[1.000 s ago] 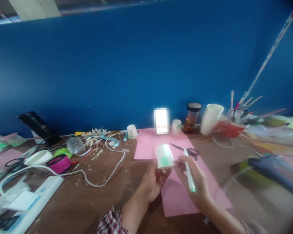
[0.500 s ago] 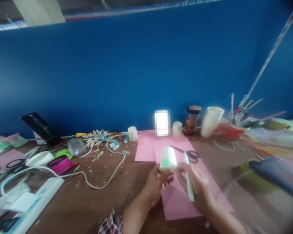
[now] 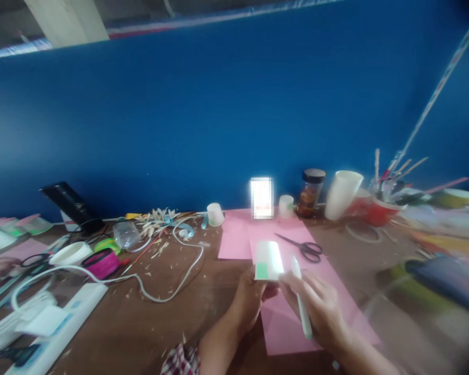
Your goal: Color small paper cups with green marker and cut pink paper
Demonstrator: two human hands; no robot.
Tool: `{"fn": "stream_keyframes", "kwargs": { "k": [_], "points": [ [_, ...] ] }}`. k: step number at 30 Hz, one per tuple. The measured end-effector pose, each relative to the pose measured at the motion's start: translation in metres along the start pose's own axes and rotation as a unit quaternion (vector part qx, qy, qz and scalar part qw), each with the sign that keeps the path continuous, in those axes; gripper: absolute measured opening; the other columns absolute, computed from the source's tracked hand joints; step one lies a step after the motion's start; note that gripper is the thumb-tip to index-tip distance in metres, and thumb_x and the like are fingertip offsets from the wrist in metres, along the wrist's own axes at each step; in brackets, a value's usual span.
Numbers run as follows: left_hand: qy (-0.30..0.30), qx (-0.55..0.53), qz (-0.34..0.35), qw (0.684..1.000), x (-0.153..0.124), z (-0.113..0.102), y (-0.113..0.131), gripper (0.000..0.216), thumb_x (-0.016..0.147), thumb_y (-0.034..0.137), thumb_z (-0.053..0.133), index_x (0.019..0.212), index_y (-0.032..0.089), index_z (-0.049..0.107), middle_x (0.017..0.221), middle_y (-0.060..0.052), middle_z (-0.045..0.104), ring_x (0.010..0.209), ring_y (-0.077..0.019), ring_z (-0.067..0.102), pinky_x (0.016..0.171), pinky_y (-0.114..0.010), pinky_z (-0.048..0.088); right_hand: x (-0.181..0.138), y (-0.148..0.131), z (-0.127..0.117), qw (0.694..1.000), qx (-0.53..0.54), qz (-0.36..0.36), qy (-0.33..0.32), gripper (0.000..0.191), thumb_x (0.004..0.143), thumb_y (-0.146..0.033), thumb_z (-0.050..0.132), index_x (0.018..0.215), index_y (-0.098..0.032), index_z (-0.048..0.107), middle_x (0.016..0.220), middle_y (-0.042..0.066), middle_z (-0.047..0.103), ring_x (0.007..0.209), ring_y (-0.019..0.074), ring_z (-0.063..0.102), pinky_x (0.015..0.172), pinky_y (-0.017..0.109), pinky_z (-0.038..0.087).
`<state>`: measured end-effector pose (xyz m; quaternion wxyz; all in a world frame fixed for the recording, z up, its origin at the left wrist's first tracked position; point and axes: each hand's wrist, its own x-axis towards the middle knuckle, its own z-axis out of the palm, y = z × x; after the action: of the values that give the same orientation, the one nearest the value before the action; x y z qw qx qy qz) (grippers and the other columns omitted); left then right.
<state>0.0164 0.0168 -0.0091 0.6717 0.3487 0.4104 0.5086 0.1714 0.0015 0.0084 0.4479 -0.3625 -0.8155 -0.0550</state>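
My left hand (image 3: 248,299) is closed around the lower edge of a small white paper cup (image 3: 272,258) with a green patch on its side. The cup is held above the pink paper (image 3: 285,328). On its right, my right hand (image 3: 320,302) grips a slim white pen-like tool (image 3: 304,315) with a pale green lower end, and its fingertips meet the cup's lower right edge. Just beyond that hand, dark-handled scissors (image 3: 308,251) lie on the pink paper.
Small white cups (image 3: 215,214) and a black-lidded jar (image 3: 311,194) stand near the blue partition (image 3: 219,104). At left are a power strip (image 3: 62,328), a white cable, pink tape (image 3: 101,264) and wood shavings. Another person's hand (image 3: 0,272) shows at the far left.
The cup has tilted slightly and dropped a little between my hands. My right hand and the white tool have moved slightly down and right. The whole view has shifted a little.
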Motion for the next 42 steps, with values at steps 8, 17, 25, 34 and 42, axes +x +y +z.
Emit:
{"fn": "stream_keyframes", "kwargs": {
  "k": [8,17,25,34,42],
  "points": [
    [0.024,0.012,0.000,1.000,0.005,-0.003,-0.008,0.026,0.070,0.037,0.072,0.081,0.013,0.069,0.076,-0.009,0.067,0.069,-0.0178,0.058,0.074,-0.036,0.046,0.004,-0.004,0.003,0.998,0.044,0.014,0.032,0.027,0.082,-0.014,0.061,0.107,-0.024,0.059,0.080,0.004,0.069,0.070,0.0184,0.066,0.062,0.028,0.052],
    [0.076,-0.003,-0.033,0.997,0.002,0.006,0.008,0.023,0.066,0.033,0.073,0.074,0.015,0.063,0.071,-0.003,0.060,0.065,-0.0133,0.053,0.065,-0.029,0.042,0.000,-0.006,0.006,0.972,0.106,0.177,0.116,0.023,0.090,-0.017,0.047,0.110,-0.023,0.057,0.075,0.002,0.069,0.062,0.0152,0.067,0.058,0.025,0.055],
    [0.067,-0.007,-0.019,0.998,0.004,-0.001,0.002,0.029,0.057,0.032,0.078,0.074,0.013,0.064,0.068,-0.005,0.064,0.059,-0.0125,0.054,0.057,-0.026,0.036,0.003,0.001,-0.001,0.966,0.078,0.205,0.136,0.019,0.086,-0.028,0.052,0.074,-0.020,0.064,0.060,0.003,0.062,0.062,0.0205,0.064,0.061,0.030,0.053],
    [0.091,-0.031,-0.031,0.995,0.007,-0.001,0.001,0.031,0.051,0.031,0.079,0.070,0.013,0.065,0.065,-0.004,0.065,0.057,-0.0114,0.054,0.055,-0.024,0.038,0.011,-0.008,-0.003,0.948,0.134,0.263,0.121,0.015,0.089,-0.028,0.049,0.083,-0.018,0.058,0.060,-0.001,0.056,0.046,0.0098,0.051,0.041,0.019,0.040],
    [0.060,-0.014,-0.020,0.998,0.005,-0.003,0.002,0.036,0.056,0.039,0.080,0.077,0.013,0.065,0.067,-0.003,0.065,0.059,-0.0112,0.055,0.057,-0.024,0.041,0.009,-0.008,0.000,0.946,0.165,0.268,0.082,0.015,0.092,-0.027,0.045,0.089,-0.018,0.057,0.059,-0.003,0.054,0.049,0.0095,0.052,0.045,0.019,0.042]
  ]
}}
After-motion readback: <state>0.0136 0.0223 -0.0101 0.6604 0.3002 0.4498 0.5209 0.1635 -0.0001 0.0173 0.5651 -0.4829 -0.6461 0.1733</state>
